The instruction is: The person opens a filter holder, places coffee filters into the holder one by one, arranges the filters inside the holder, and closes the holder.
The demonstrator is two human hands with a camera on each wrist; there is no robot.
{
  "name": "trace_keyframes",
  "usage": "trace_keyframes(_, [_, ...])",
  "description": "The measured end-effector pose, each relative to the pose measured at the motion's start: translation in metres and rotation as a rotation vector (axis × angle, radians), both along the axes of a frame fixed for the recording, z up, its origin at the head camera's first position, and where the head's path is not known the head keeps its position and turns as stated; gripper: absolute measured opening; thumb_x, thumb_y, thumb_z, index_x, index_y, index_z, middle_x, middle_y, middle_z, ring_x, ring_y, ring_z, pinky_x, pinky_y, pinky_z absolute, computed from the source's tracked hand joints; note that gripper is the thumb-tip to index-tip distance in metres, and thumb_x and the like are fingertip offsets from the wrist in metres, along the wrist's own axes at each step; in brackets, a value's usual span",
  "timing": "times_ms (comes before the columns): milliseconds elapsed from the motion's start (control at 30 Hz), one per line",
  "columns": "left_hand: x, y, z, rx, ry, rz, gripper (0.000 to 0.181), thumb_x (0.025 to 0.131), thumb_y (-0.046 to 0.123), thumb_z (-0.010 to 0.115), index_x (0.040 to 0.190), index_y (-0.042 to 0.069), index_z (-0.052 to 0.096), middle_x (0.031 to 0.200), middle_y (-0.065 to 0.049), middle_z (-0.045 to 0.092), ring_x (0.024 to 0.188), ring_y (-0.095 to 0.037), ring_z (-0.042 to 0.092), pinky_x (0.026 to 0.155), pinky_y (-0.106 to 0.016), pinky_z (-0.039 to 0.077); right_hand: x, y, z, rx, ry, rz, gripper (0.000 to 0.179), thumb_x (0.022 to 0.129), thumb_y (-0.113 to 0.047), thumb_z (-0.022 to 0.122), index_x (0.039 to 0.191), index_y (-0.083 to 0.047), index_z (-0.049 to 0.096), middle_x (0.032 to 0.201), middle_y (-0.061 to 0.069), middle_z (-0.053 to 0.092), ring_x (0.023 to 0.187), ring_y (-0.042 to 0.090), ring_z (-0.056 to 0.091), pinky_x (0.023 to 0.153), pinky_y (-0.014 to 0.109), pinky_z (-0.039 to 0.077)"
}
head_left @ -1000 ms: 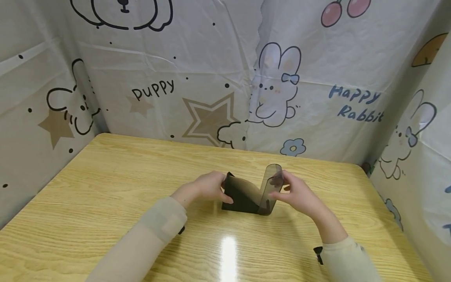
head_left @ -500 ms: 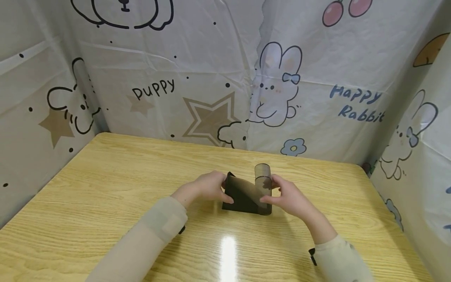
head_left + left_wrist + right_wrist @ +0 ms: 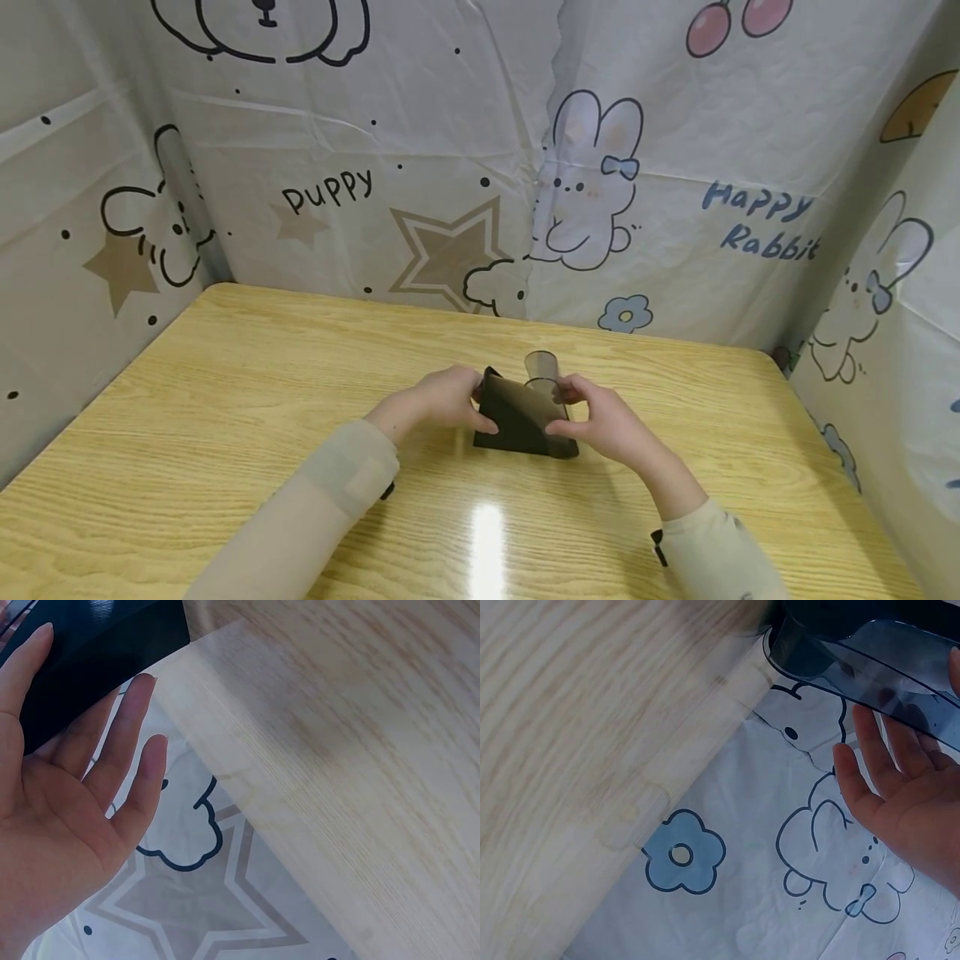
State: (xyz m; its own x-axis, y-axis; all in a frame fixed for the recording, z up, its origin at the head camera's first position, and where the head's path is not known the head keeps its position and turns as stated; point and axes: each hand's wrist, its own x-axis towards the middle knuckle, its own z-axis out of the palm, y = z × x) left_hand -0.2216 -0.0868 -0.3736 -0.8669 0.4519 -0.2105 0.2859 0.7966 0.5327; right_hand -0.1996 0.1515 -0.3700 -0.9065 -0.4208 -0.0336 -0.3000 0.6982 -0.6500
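Observation:
A small black box (image 3: 517, 421) with a slanting top stands on the table. Hinged at its right end is a smoky see-through lid (image 3: 542, 367), which leans left over the box, its rounded end raised. My left hand (image 3: 448, 400) grips the box's left end, thumb on the near side and fingers behind; the black wall (image 3: 112, 660) also fills the upper left of the left wrist view. With thumb and fingers on its two long edges, my right hand (image 3: 607, 421) holds the lid. The right wrist view shows the clear lid (image 3: 889, 671) between thumb and fingers. The box's inside is hidden.
The wood-grain table (image 3: 262, 375) spreads out around both hands. A printed cloth (image 3: 337, 233) hangs along its back and sides, close behind the table's far edge.
My right hand has swung the lid leftward and down, from standing upright and tilted right to leaning over the box. My left hand and the box have stayed in place.

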Motion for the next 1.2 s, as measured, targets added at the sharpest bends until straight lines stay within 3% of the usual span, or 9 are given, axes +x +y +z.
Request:
trace_keyframes(367, [0.003,-0.001,0.005,0.004,0.004,-0.039,0.030,0.077,0.033,0.076,0.101,0.017,0.067,0.103,0.000,0.070,0.104,-0.019,0.063,0.090,-0.035,0.047,0.001,-0.007,-0.002,0.036,0.005,0.006,0.043,0.081,-0.023,0.073,0.118,-0.007,0.055,0.114,0.010,0.061,0.111,0.028,0.055,0.093,0.048,0.043])
trace_keyframes(1200, [0.002,-0.001,0.000,0.028,-0.029,-0.002,0.036,0.076,0.033,0.077,0.107,0.019,0.065,0.107,0.000,0.069,0.107,-0.019,0.061,0.094,-0.037,0.045,0.000,-0.013,-0.007,0.082,0.050,0.014,0.039,0.079,-0.022,0.075,0.113,-0.011,0.059,0.106,0.003,0.063,0.103,0.022,0.057,0.087,0.043,0.046])
